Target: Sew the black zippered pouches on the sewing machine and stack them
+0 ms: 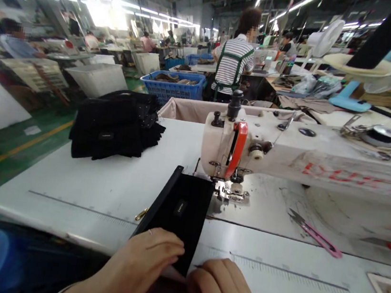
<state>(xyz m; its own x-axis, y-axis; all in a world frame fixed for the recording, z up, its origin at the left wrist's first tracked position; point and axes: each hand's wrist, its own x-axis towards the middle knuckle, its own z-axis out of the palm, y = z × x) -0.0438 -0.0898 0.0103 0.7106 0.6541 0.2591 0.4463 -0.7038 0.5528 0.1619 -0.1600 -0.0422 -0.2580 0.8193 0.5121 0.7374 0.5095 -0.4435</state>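
Here, open left hand [152, 256] presses black pouch [180, 209], right hand [225, 285] curled, grip unclear; blue crate [169, 89] holds dark cloth.

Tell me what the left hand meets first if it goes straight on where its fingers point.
The left hand rests on the black pouch; past the pouch's far end it would probably meet the sewing machine's presser foot, though depth is unclear.

Matt black cloth pouch [178, 211], smooth white table [103, 187]
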